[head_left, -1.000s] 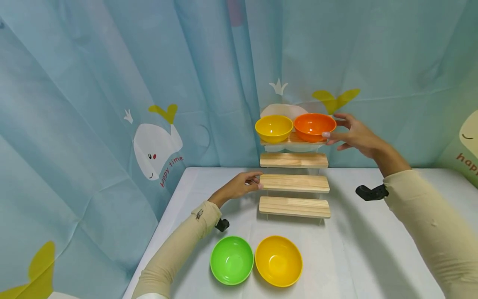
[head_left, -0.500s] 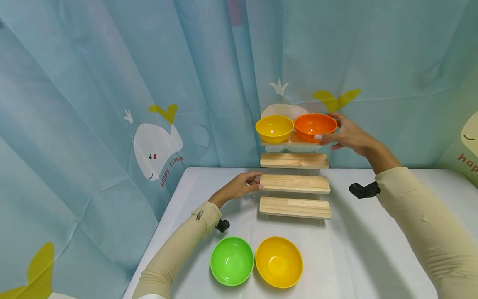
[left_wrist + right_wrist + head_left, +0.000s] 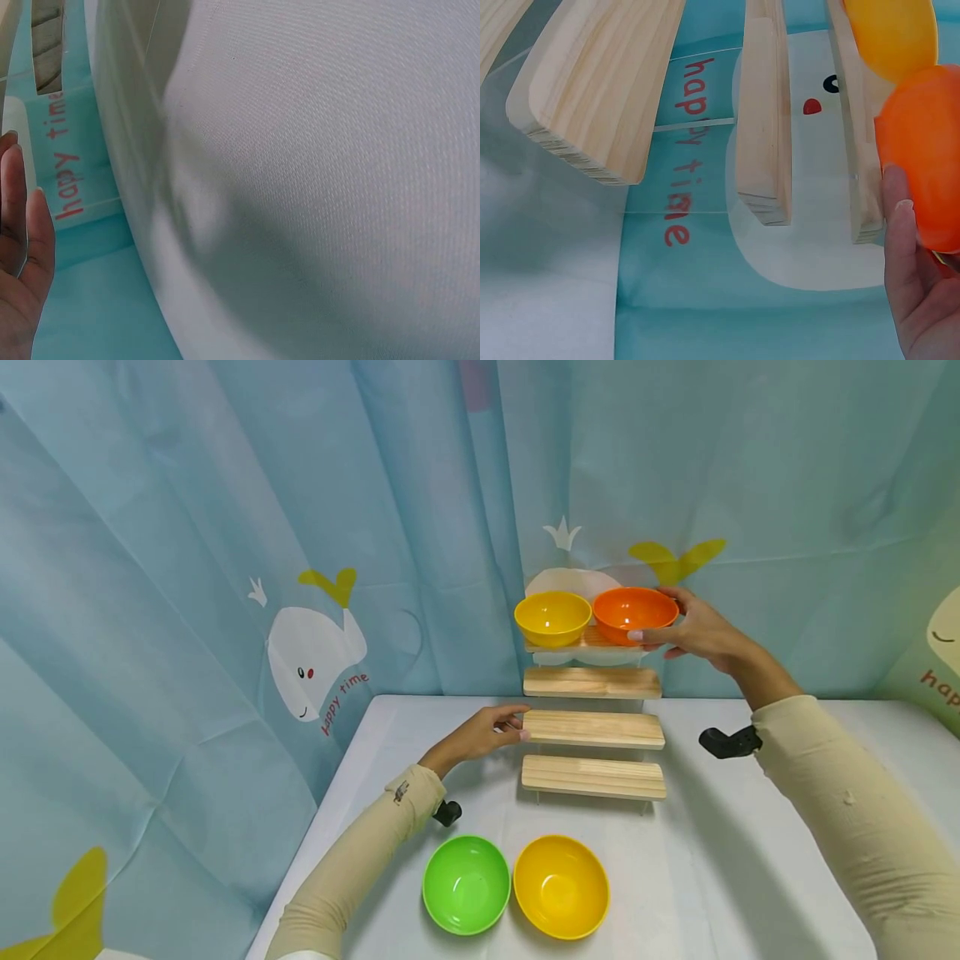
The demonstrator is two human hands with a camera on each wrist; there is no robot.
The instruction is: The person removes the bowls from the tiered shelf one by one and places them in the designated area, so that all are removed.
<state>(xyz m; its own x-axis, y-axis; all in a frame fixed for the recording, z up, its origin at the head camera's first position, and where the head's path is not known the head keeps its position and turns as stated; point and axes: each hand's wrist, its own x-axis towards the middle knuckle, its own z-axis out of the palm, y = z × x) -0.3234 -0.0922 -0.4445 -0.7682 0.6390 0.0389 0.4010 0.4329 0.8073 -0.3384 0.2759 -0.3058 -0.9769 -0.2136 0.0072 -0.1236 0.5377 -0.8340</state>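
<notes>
Pale blue fabric curtain [image 3: 187, 552] covers the wall from the far left, printed with a smiling white whale [image 3: 311, 660] and red lettering [image 3: 345, 703]. Before it stretches a table under a smooth white cloth [image 3: 697, 877]. Coming in from the left, a beige sleeve [image 3: 352, 860] leads to the person's left hand [image 3: 472, 737], its fingertips and thumb at the left end of a pale wooden plank [image 3: 592, 728], third from the top; whether they pinch it, I cannot tell. Nearer me sits a round, glossy green bowl [image 3: 467, 893], just beside a wider, deep yellow bowl [image 3: 561, 893], both upright on the cloth. Beyond them rises a stepped rack of four light wooden planks [image 3: 592, 775] on clear supports. On its top plank [image 3: 600, 642], a small, shiny yellow bowl [image 3: 552, 620] stands upright at left, and a bright orange round bowl [image 3: 630, 602] sits just beside it at right. Grasping that orange bowl's right side is the right hand [image 3: 708, 631], thumb in front, fingers behind. Below that wrist juts a black mount [image 3: 727, 743], next to another beige sleeve [image 3: 855, 810].
</notes>
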